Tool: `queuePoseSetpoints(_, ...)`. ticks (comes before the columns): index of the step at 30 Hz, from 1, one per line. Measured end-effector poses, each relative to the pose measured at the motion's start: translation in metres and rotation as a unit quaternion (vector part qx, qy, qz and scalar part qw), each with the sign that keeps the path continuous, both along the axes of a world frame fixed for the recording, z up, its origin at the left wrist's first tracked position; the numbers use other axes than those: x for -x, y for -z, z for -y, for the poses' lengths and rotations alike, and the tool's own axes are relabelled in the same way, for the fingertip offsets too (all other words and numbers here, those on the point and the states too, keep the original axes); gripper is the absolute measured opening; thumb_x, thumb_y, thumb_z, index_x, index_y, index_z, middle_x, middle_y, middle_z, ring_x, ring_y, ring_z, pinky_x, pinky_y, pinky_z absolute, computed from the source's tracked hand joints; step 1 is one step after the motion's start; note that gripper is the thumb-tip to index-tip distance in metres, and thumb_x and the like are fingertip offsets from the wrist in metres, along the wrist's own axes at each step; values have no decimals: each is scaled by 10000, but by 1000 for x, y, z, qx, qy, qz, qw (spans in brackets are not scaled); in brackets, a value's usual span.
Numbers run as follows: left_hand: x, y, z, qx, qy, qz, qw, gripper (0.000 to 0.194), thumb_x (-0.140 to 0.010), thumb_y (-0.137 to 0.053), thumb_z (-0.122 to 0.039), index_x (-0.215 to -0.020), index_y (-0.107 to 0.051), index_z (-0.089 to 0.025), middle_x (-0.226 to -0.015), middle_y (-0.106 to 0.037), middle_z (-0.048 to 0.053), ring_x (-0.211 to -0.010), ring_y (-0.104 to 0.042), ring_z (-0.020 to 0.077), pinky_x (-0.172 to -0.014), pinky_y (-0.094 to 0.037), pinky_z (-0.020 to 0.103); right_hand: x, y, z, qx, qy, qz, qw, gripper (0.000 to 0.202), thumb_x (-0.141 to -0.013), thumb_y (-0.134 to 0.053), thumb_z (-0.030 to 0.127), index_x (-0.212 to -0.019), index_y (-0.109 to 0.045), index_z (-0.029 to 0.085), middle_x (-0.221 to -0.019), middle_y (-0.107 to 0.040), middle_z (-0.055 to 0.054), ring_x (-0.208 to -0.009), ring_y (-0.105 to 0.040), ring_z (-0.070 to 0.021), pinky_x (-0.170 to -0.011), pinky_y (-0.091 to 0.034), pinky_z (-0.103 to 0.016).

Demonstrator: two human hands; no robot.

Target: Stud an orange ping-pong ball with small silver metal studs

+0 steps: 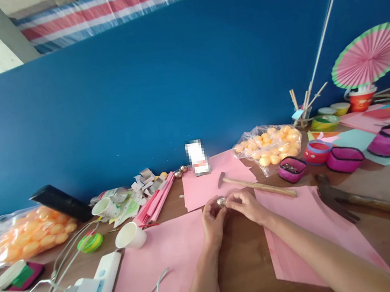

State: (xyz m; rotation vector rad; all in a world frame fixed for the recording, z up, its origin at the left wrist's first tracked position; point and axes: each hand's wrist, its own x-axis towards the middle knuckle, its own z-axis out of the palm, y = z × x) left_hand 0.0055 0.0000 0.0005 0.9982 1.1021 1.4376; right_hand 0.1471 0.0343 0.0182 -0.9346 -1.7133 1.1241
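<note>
While both hands meet over the desk (244,264), the silver ball (221,202) sits between their fingertips. Left hand (212,220) nearer: fingers curled round it, clamped on its left side. Right hand (249,207) comes in from the right, thumb and index drawn close at the ball's right edge; can't tell if they grip it. Ball looks round, no long axis to read.

Containers, near to far: white cup (130,236) left of the hands, on pink paper (160,260), contents not readable. Past the hammer (250,183), small purple pouch (293,175) with small metal bits (290,168). Behind it, clear bag (266,170) of orange balls (275,158). Farther right, jar (302,120) with wooden sticks (306,101); red cup (362,101) under pink fan (366,58).
</note>
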Motion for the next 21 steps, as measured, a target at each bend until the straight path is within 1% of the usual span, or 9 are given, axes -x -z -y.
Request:
queuePoseSetpoints(8, 0, -1, 1, -2, 1, 4, 1000, 430, -660, -647, -189, -1068, -513, -169, -1028, -620, 87, -974, -569, 198, -891, -422, 355, 0, 0, 0, 3, 1, 1, 1000, 178, -744, -560, 335, -704, -607, 168, -857, -589, -31, -848, -540, -166, -821, -383, -304)
queuePoseSetpoints(14, 0, 1, 0, -2, -2, 0, 1000, 415, -665, -637, -169, -1061, -516, -170, -1028, -617, 83, -981, -563, 197, -896, -415, 356, 0, 0, 1, 0, -3, -2, 1000, 166, -746, -559, 320, -702, -609, 168, -867, -584, -29, -856, -536, -163, -827, -377, -299)
queuePoseSetpoints(21, -1, -3, 1, -12, 5, 13, 1000, 401, -663, -635, -165, -1046, -519, -170, -1013, -618, 75, -963, -568, 184, -886, -420, 341, 0, -2, 2, 11, -1, 4, 1000, 176, -741, -557, 330, -699, -608, 168, -891, -585, -43, -869, -539, -178, -835, -384, -315)
